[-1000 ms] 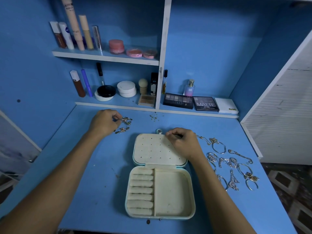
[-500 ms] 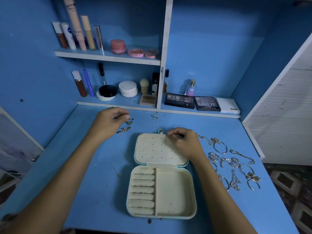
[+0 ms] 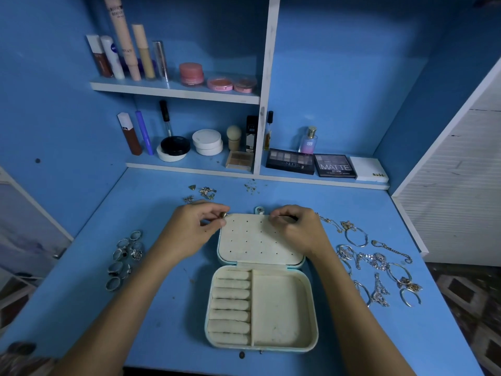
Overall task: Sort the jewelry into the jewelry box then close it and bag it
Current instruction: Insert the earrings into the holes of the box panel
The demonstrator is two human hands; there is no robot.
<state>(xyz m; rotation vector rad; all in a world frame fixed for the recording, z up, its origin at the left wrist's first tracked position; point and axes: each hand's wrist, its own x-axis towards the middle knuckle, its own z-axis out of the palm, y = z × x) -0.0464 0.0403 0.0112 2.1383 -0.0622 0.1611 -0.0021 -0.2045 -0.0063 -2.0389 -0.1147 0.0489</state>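
Observation:
A cream jewelry box (image 3: 284, 346) lies open in the middle of the blue desk, its lid (image 3: 257, 245) flat and dotted with small holes. My left hand (image 3: 193, 229) pinches a small earring (image 3: 223, 214) at the lid's far left corner. My right hand (image 3: 298, 229) has curled fingers on the lid's far right edge, holding it. Several earrings (image 3: 206, 193) lie behind my left hand. Several rings (image 3: 126, 256) sit at the left, and bracelets and chains (image 3: 376, 267) spread out at the right.
Behind the desk, shelves (image 3: 173, 90) carry cosmetic tubes, jars and compacts. Eyeshadow palettes (image 3: 311, 164) and a perfume bottle (image 3: 309, 141) stand on the low ledge. A white slatted panel (image 3: 461, 185) closes the right side.
My left hand has come from the earring pile to the lid's far left corner with an earring. The right hand stayed on the lid. The rings have come into view.

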